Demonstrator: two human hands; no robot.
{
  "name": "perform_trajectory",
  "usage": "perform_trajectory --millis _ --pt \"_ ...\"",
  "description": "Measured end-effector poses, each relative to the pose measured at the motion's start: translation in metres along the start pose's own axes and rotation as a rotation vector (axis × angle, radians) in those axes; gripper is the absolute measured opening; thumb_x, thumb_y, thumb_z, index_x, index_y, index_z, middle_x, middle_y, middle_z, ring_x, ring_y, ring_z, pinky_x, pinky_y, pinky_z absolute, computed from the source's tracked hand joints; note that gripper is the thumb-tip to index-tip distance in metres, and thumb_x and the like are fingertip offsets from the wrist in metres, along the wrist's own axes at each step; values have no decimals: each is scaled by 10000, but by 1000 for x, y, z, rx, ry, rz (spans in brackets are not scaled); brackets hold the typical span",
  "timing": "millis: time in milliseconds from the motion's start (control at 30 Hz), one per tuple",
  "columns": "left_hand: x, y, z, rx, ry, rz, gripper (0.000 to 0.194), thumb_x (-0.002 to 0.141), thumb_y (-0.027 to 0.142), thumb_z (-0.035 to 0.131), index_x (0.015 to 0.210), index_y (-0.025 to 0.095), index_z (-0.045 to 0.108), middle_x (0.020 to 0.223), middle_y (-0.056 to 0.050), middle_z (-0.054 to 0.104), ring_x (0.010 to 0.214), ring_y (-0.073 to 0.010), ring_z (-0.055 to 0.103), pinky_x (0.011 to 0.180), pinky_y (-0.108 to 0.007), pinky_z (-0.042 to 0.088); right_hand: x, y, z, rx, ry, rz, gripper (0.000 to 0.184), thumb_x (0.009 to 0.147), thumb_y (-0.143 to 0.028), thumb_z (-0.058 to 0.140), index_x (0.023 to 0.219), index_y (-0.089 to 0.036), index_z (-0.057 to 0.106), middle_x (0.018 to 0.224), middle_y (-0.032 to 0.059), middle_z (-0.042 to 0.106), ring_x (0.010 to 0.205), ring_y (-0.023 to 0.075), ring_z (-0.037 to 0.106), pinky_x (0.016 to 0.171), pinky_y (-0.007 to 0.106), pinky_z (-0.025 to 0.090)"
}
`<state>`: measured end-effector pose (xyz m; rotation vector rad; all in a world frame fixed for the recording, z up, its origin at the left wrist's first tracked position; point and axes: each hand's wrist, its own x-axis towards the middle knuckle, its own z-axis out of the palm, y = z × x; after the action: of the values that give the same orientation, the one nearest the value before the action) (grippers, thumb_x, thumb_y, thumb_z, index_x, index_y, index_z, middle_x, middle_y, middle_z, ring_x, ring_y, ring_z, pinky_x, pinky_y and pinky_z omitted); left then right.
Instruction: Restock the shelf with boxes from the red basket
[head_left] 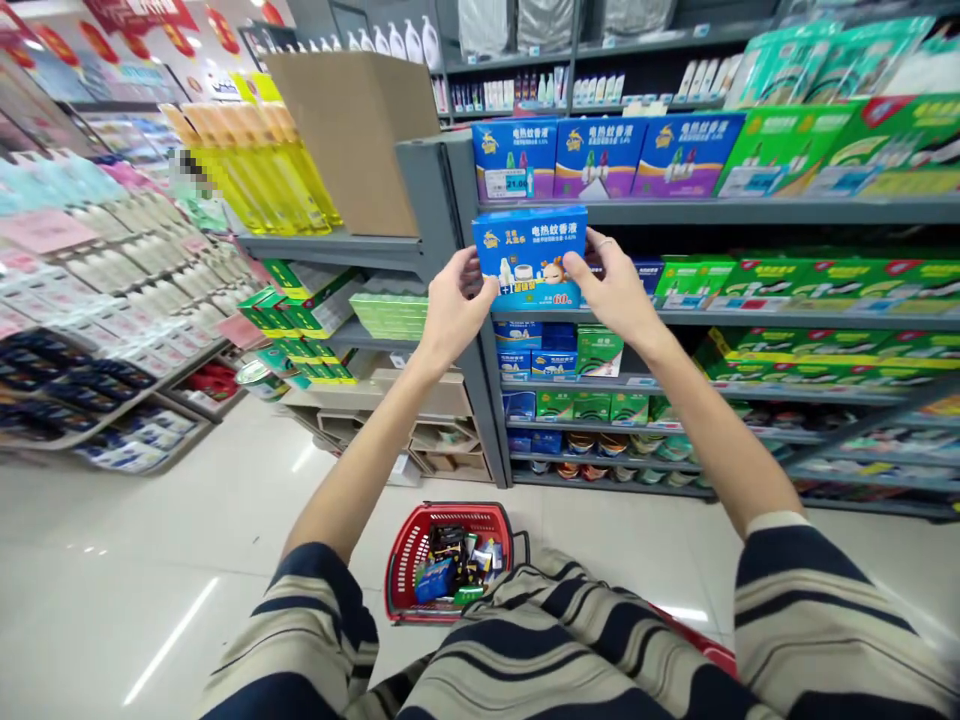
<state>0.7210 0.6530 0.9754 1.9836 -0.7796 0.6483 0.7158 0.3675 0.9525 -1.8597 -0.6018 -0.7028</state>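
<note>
Evidently both hands share the load: the blue box (530, 258) is held up in front of the shelves, with the grey shelf post (485, 400) behind its left end and most of its width to the right of that post. The left hand (455, 305) is closed around the lower left corner, thumb on the front, fingers curled behind. The right hand (615, 285) pinches the opposite end, thumb flat on the printed face and the other fingers at the right edge and round the back, partly hidden. The box looks like thin, glossy card with crisp edges, so it should be light and stiff but somewhat slick. Judging by the bottle and heater printed on it, the contents may be breakable and could shift if tipped. The two short ends seem the best place to hold it; squeezing the broad front might dent it. Similar blue-and-purple boxes (598, 155) stand on the shelf above it, right of the post. Below, near the foot of the post, a red basket (405, 560) on the floor holds a jumble of small packages.
</note>
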Motion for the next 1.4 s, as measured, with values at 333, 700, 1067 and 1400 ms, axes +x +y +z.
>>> perform_trajectory --millis 333,700,1067,1400 --pt "57 -52 25 381 21 -249 178 988 194 784 1151 128 761 1146 -171 800 1045 -302 762 1076 -499 631 40 43 50 -249 -46 81 1074 1017 -345 771 1823 -61 120 1623 289 559 1498 447 561 1300 665 453" --pt "70 -56 22 772 -115 -20 558 1054 145 707 1588 57 574 1422 -283 664 1373 -420 639 1164 -527 548 55 40 77 -407 0 184 822 1069 -230 630 1785 -93 250 1716 289 397 1475 486 581 1270 625 492" --pt "85 -64 32 952 -142 91 506 1049 182 700 1531 47 629 1474 -315 615 1449 -466 568 1174 -573 511 59 38 97 -442 61 296 759 1040 -67 421 1768 28 226 1708 321 404 1356 426 678 1177 533 578" --pt "86 -73 29 1119 -313 204 352 1005 63 547 1251 -85 752 1506 -384 563 1444 -495 525 1136 -586 474 67 61 125 -449 -56 313 765 1044 -84 522 1742 55 244 1590 346 508 1346 435 676 1196 574 564"
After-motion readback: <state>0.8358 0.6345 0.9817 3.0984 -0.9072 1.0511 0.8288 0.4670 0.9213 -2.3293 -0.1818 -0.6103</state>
